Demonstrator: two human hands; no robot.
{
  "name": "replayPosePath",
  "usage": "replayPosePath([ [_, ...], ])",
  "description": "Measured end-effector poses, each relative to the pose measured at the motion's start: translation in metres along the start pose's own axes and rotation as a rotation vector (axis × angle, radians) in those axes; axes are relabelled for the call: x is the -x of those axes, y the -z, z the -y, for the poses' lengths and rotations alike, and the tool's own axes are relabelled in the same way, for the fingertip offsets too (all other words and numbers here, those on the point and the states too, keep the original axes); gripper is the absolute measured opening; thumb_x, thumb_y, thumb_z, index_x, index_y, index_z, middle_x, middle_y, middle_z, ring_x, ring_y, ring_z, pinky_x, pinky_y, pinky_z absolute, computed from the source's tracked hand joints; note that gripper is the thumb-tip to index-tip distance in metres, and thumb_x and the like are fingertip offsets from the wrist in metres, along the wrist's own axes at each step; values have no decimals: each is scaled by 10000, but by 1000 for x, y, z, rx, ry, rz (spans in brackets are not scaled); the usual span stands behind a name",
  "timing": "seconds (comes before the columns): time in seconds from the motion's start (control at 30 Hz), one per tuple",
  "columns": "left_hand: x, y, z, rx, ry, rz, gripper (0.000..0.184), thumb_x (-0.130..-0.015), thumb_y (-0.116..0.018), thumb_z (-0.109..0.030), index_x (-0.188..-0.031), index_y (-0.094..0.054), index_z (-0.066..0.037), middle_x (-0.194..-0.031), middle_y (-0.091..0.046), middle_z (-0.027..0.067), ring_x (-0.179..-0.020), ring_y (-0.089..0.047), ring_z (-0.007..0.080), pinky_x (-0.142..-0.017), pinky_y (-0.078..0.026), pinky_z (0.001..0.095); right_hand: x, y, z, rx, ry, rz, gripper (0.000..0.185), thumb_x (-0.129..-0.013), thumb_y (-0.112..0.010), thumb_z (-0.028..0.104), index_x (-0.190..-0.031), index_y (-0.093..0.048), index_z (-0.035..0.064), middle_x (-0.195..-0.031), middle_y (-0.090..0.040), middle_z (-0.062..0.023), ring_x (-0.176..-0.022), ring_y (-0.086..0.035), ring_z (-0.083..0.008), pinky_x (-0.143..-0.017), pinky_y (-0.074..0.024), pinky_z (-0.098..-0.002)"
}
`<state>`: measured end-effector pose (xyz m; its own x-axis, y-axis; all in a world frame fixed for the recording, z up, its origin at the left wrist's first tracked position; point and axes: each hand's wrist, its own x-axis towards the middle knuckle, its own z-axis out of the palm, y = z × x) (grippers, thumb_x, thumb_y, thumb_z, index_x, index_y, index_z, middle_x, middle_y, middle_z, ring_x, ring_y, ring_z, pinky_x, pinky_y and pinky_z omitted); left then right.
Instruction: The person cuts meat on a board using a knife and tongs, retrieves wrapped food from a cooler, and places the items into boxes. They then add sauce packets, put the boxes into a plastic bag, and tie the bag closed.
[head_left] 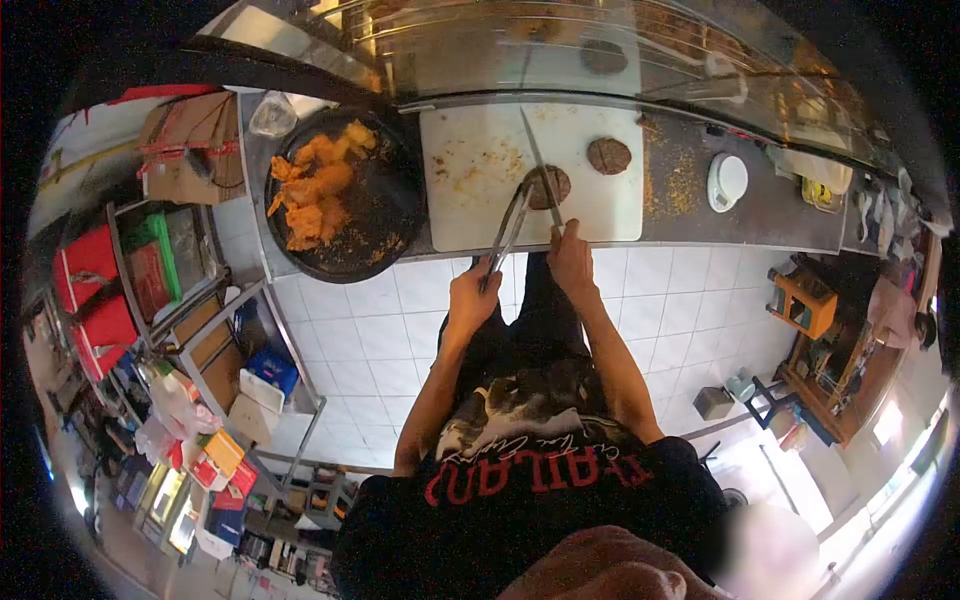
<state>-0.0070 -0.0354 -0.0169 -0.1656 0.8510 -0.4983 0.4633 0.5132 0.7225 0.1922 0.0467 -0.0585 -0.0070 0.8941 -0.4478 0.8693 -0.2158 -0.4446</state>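
My left hand (472, 298) is closed around metal tongs (509, 226), whose tips touch the left side of a dark brown patty (540, 186). My right hand (571, 262) grips the handle of a long knife (533, 140), its blade lying across that same patty and pointing away from me. To the right is a second patty (609, 155), apart from both tools. Both patties rest on a white cutting board (470, 220) strewn with orange crumbs. Whether the blade has cut into the patty I cannot tell.
A round black tray (385, 235) with orange fried pieces (318, 188) stands left of the board. Crumbs (672, 170) and a white round device (727, 182) lie on the counter at right. A glass display case (560, 50) rises behind the board.
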Motion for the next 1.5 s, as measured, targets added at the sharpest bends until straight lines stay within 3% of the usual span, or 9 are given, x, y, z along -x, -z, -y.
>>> replayPosePath([
  [0.07, -1, 18, -30, -67, 162, 115, 460, -882, -675, -229, -1284, -600, -18, -932, -693, 275, -750, -702, 255, -661, -518, 347, 13, 18, 12, -13, 31, -6, 310, -988, -490, 222, -1099, -389, -50, -658, -598, -322, -651, -622, -502, -523, -495, -553],
  [0.2, 0, 1, -5, 64, 0, -13, 426, -873, -654, -240, -1242, -625, -30, -680, -617, 248, -632, -647, 384, -578, -477, 401, 35, 23, 23, -39, 40, -35, 255, -978, -514, 182, -1017, -373, -28, -635, -582, -323, -630, -603, -515, -499, -471, -566],
  [0.33, 3, 4, -2, 205, 143, 61, 451, -886, -642, -249, -1297, -601, -68, -677, -628, 165, -616, -610, 187, -607, -482, 353, 33, 14, 17, -30, 35, -36, 261, -981, -511, 181, -1030, -364, -28, -603, -579, -306, -602, -604, -508, -494, -481, -561],
  [0.53, 6, 5, 11, 228, 140, 147, 484, -928, -630, -228, -1365, -546, -40, -715, -627, 11, -564, -518, 65, -502, -422, 261, 38, 22, 21, -17, -6, 40, 291, -983, -489, 211, -1081, -367, -35, -661, -607, -317, -659, -625, -503, -558, -504, -571],
  [0.77, 4, 1, 14, 173, 120, 115, 453, -918, -624, -233, -1320, -575, -28, -680, -625, 67, -567, -533, 105, -526, -442, 293, 37, 18, 31, 3, -86, 95, 358, -977, -487, 237, -1158, -376, -52, -756, -636, -326, -738, -633, -518, -672, -510, -592],
  [0.87, 3, -2, 15, 153, 99, 82, 440, -903, -627, -235, -1280, -598, -11, -661, -617, 103, -573, -546, 137, -550, -452, 319, 22, -17, 18, -9, -86, 4, 275, -986, -495, 197, -1013, -383, -52, -657, -596, -338, -641, -609, -529, -536, -498, -574],
  [1.07, -3, -1, 13, 139, 96, 134, 458, -925, -639, -240, -1336, -576, -47, -722, -682, 62, -509, -557, 101, -477, -456, 284, 8, -28, -7, -62, 261, -314, 274, -963, -533, 175, -1040, -409, -56, -612, -577, -307, -625, -595, -524, -528, -474, -573],
  [1.3, 4, 16, 6, 385, 193, 75, 470, -921, -650, -244, -1340, -573, -46, -744, -656, 61, -458, -502, 97, -420, -396, 269, 50, 29, 3, -173, 93, -7, 432, -957, -538, 251, -1197, -390, -77, -676, -601, -326, -652, -597, -536, -580, -481, -597],
  [1.5, 22, 44, 11, 300, 235, -119, 492, -917, -661, -197, -1367, -542, -36, -682, -611, 45, -506, -524, 88, -451, -443, 284, 60, -23, -17, -256, 88, 170, 384, -980, -506, 312, -1187, -427, -1, -708, -611, -316, -708, -613, -519, -574, -461, -596],
])
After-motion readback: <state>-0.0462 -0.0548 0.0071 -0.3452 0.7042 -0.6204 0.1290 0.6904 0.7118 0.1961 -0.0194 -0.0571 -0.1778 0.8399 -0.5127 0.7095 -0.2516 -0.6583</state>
